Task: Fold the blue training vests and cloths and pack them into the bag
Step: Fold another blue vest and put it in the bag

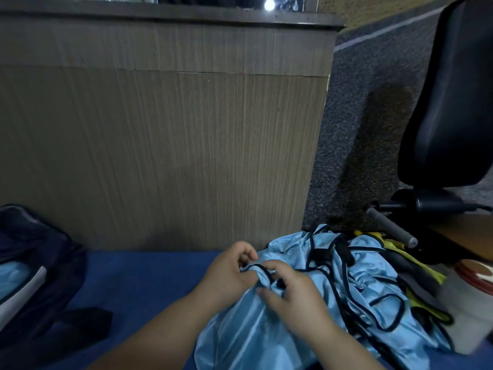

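Fingers of the left hand (228, 271) and right hand (292, 296) pinch the black-trimmed edge of a light blue vest (240, 335), crumpled beneath them on the blue surface (149, 279); the bag (40, 263) sits far left.

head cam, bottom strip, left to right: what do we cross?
dark bag → black strap → left hand → right hand → blue vests pile → yellow vest → white container

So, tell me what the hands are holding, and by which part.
The left hand and right hand both pinch a light blue training vest at its black-trimmed edge.
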Demonstrator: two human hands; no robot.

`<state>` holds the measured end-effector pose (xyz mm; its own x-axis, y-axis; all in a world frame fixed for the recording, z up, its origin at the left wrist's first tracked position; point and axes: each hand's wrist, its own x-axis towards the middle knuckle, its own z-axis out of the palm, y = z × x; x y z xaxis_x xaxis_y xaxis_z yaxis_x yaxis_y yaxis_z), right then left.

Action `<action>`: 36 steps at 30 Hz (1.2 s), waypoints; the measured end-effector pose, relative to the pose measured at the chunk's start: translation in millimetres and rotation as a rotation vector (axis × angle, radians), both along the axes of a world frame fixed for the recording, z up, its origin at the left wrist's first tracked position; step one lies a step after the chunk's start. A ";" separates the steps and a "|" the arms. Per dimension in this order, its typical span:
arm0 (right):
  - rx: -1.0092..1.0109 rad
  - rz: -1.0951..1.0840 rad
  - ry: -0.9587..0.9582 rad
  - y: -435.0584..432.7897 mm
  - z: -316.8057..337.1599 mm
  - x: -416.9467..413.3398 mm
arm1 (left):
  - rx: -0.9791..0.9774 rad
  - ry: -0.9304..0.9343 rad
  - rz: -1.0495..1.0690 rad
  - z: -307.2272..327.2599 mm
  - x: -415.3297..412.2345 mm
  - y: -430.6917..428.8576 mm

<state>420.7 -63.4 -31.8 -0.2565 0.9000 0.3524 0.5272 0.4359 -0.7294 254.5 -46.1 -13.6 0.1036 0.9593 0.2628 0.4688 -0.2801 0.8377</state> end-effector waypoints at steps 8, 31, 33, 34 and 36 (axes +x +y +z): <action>-0.254 0.036 0.482 5.5 13.9 24.9 | -0.142 0.125 -0.089 2.1 -18.2 -0.5; 0.157 -0.039 0.014 -2.6 15.2 16.3 | -0.484 -0.577 -0.294 16.1 3.2 -17.2; 0.044 0.035 0.183 0.6 17.9 20.5 | -0.431 -0.474 -0.226 16.0 2.7 -17.8; -0.030 0.087 0.267 0.7 20.3 23.5 | -0.412 -0.443 -0.184 15.6 2.0 -17.3; -0.159 0.192 0.387 -0.2 25.7 30.9 | -0.378 -0.425 -0.054 11.8 -1.6 -12.2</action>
